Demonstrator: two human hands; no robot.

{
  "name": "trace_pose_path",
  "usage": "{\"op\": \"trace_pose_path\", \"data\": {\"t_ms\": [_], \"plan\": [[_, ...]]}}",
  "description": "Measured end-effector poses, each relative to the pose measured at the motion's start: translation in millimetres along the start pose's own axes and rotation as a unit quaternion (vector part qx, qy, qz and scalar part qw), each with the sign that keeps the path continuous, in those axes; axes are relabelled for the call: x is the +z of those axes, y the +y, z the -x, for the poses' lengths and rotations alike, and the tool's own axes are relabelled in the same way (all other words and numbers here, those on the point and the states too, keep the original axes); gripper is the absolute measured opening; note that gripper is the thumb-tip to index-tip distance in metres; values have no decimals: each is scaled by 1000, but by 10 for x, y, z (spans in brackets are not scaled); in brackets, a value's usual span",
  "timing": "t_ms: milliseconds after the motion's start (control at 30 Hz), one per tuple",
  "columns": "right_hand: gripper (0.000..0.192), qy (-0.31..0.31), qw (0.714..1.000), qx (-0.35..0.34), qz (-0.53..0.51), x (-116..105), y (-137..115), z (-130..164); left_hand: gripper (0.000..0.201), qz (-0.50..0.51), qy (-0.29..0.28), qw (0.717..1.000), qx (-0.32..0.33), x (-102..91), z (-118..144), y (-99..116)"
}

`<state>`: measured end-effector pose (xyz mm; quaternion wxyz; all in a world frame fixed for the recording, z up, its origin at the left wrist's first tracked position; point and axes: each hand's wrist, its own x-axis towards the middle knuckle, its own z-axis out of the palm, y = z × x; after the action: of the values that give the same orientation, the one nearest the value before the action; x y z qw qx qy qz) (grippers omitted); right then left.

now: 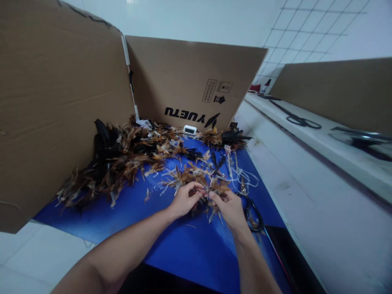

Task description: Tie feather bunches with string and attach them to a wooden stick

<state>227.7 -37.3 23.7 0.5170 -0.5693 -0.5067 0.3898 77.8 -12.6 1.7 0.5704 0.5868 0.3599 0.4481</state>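
**poster1:** Since everything sits inside that cardboard screen (61,102), start there: it wraps the left and back of a blue mat (171,245), and a big heap of brown and black feathers (122,159) is banked against it. Loose white cord (245,177) trails to the right of the heap, and black-handled scissors (252,212) lie just beside the person's right wrist

**poster2:** and the hands? what do they actually have hold of

**poster1:** Both meet over a small feather bundle (211,188) near the front middle of the mat, just in front of the heap. The left hand (183,200) has its fingers curled in, fingertips pinching the bundle's near end. The right hand (229,208) does the same from the other side, thumb and forefinger pressed onto it, the two sets of fingertips almost touching. Can't tell if a thread runs between them, too small

**poster2:** looks fiddly

**poster1:** Probably. Feathers like these should weigh next to nothing, soft and springy in the vanes, stiffer in the quills. They'd likely slip or fan apart under a loose grip and crush or fray under a hard one. Best spot to hold looks like the gathered quill ends, where the person is pinching, not the fluffy tips
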Motion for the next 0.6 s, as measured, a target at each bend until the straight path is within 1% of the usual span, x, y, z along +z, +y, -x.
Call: {"op": "trace_pose_path", "data": {"t_ms": [100, 267, 433, 600], "plan": [[30, -1, 999, -15, 33, -3, 28, -3, 22, -11, 0, 1000, 8, -2, 3, 1], [28, -14, 997, -26, 65, -4, 55, -1, 20, -25, -6, 1000, 0, -7, 8, 36], [27, -11, 998, -19, 52, -6, 32, -11, 18, -25, -14, 1000, -10, -5, 11, 49], [30, -2, 1000, -1, 16, 0, -32, 4, 18, -21, -12, 1000, -8, 3, 16, 39]]}}
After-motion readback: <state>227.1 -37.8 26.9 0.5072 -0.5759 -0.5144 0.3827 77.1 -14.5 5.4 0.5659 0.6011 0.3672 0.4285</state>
